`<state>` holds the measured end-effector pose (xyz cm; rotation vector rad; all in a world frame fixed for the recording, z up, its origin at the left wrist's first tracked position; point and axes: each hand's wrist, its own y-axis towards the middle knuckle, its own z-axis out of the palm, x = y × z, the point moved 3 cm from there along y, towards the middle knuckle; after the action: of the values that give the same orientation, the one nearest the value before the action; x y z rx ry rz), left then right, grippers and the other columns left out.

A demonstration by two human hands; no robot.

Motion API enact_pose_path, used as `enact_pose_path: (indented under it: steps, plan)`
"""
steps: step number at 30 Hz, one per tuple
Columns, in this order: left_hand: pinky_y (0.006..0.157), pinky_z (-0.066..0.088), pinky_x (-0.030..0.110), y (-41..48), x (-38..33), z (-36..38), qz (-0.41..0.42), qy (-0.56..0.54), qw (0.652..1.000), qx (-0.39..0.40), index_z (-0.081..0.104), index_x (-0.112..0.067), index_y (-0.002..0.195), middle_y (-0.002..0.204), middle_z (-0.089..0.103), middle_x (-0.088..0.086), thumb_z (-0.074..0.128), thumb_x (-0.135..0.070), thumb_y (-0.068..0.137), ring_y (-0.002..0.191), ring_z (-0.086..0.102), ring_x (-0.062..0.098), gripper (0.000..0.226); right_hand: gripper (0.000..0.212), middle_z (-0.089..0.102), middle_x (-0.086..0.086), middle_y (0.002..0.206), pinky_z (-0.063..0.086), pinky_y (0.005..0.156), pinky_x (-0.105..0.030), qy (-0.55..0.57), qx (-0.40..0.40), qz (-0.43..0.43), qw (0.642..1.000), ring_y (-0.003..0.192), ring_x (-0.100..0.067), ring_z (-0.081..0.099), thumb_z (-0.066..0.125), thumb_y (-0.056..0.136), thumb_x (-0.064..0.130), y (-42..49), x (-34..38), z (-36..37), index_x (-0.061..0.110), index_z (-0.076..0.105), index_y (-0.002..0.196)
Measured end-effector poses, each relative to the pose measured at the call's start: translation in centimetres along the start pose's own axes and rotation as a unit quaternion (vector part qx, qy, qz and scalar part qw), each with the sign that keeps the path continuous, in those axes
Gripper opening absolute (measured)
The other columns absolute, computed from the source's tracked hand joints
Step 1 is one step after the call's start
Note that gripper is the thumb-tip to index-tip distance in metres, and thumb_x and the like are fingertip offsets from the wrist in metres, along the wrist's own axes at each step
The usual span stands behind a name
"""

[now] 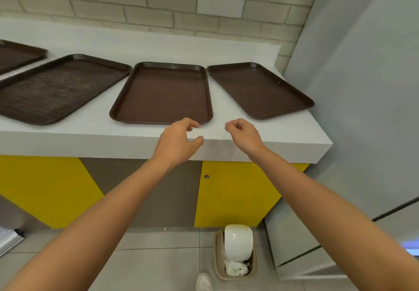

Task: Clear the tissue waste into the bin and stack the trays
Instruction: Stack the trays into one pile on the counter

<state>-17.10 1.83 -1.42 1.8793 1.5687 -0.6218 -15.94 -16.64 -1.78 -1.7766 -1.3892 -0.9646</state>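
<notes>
Both hands are loosely curled and hold nothing. The left hand (179,136) hovers over the table's (68,136) front edge, at the near short rim of the middle tray (162,93). This tray's long axis runs back toward the wall. The right hand (243,133) hangs just beside it, facing the gap before the right tray (260,89), which lies skewed near the table's right end. Another tray (61,86) lies to the left. Tissue (235,268) is already in the bin (218,256) on the floor. Stacking likely comes next, and the front strip gives sliding room.
</notes>
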Motion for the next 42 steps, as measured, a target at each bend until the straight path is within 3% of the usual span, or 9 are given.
enact_pose_path:
  steps: [5, 12, 18, 23, 26, 29, 36, 39, 42]
  plan:
    - [0.089, 0.047, 0.031, 4.3, 2.4, -2.2, -0.005, 0.013, 1.000, -0.026, 0.057, -0.025, 0.116, 0.117, 0.060, -0.003, 0.064, -0.034, 0.084, 0.106, 0.056, 0.015, 0.034, 0.028, 0.055, 0.004, 0.111, 0.037, 0.083, -0.022, -0.012, 0.003, -0.022, 1.000, 0.102, -0.011, 0.050, 0.051, 0.093, 0.024, 4.3, 2.3, 2.6, 0.016, 0.057, 0.119]
    - [0.087, 0.044, 0.028, 11.5, 6.4, -4.7, -0.014, 0.058, 0.997, -0.038, 0.056, -0.024, 0.120, 0.122, 0.057, -0.002, 0.061, -0.032, 0.087, 0.106, 0.053, 0.015, 0.035, 0.032, 0.055, -0.003, 0.128, 0.038, 0.091, -0.023, -0.057, -0.010, -0.031, 0.998, 0.117, -0.017, 0.051, 0.053, 0.091, 0.020, 12.7, 3.5, 5.4, 0.015, 0.058, 0.122]
    - [0.100, 0.042, 0.038, 16.6, 10.4, -7.2, -0.048, 0.135, 0.987, -0.068, 0.054, -0.023, 0.124, 0.135, 0.047, 0.004, 0.060, -0.032, 0.087, 0.122, 0.043, 0.022, 0.038, 0.048, 0.043, -0.008, 0.140, 0.041, 0.100, -0.031, -0.080, -0.011, 0.000, 0.997, 0.124, -0.023, 0.049, 0.055, 0.089, 0.023, 18.2, 3.5, 6.9, 0.014, 0.045, 0.136]
    - [0.103, 0.041, 0.042, 18.4, 13.2, -7.7, -0.099, 0.190, 0.976, -0.039, 0.048, -0.022, 0.130, 0.142, 0.039, 0.007, 0.061, -0.036, 0.086, 0.128, 0.038, 0.025, 0.048, 0.056, 0.049, -0.010, 0.136, 0.047, 0.098, -0.035, -0.078, 0.001, 0.045, 0.996, 0.114, -0.024, 0.056, 0.058, 0.087, 0.022, 19.7, 2.8, 8.4, 0.011, 0.040, 0.139]
    - [0.108, 0.034, 0.043, 19.2, 14.7, -8.0, -0.119, 0.222, 0.968, -0.018, 0.042, -0.023, 0.135, 0.148, 0.030, 0.009, 0.060, -0.040, 0.086, 0.136, 0.030, 0.027, 0.055, 0.056, 0.050, -0.010, 0.135, 0.046, 0.100, -0.037, -0.087, -0.016, 0.060, 0.994, 0.118, -0.028, 0.054, 0.057, 0.089, 0.020, 20.0, 2.5, 9.3, 0.009, 0.035, 0.140]
    - [0.103, 0.038, 0.043, 19.7, 15.8, -8.4, -0.151, 0.213, 0.965, 0.005, 0.037, -0.020, 0.138, 0.145, 0.031, 0.012, 0.058, -0.035, 0.088, 0.131, 0.033, 0.030, 0.056, 0.055, 0.045, -0.012, 0.139, 0.044, 0.102, -0.038, -0.109, -0.032, 0.081, 0.990, 0.122, -0.030, 0.050, 0.053, 0.092, 0.020, 20.2, 2.5, 9.6, 0.007, 0.033, 0.142]
    - [0.093, 0.045, 0.041, 20.1, 18.1, -8.9, -0.178, 0.176, 0.968, -0.003, 0.027, -0.010, 0.143, 0.137, 0.039, 0.019, 0.044, -0.007, 0.093, 0.113, 0.052, 0.035, 0.053, 0.036, 0.058, -0.013, 0.120, 0.046, 0.086, -0.033, -0.141, -0.044, 0.094, 0.985, 0.108, -0.030, 0.057, 0.045, 0.095, 0.015, 21.0, 2.5, 9.4, 0.004, 0.048, 0.129]
    - [0.087, 0.046, 0.040, 20.2, 18.2, -8.9, -0.167, 0.203, 0.965, 0.002, 0.026, -0.007, 0.142, 0.134, 0.039, 0.019, 0.046, -0.002, 0.091, 0.107, 0.054, 0.036, 0.055, 0.020, 0.059, -0.013, 0.101, 0.043, 0.069, -0.028, -0.154, -0.046, 0.103, 0.982, 0.089, -0.027, 0.057, 0.044, 0.095, 0.016, 21.4, 2.3, 9.3, 0.003, 0.054, 0.106]
    - [0.077, 0.044, 0.039, 20.4, 18.5, -8.8, -0.181, 0.206, 0.962, 0.008, 0.034, -0.003, 0.130, 0.125, 0.042, 0.019, 0.051, -0.004, 0.088, 0.100, 0.055, 0.037, 0.044, 0.014, 0.053, -0.010, 0.082, 0.035, 0.053, -0.027, -0.161, -0.057, 0.103, 0.980, 0.077, -0.025, 0.052, 0.044, 0.094, 0.016, 21.7, 2.2, 9.2, 0.005, 0.046, 0.087]
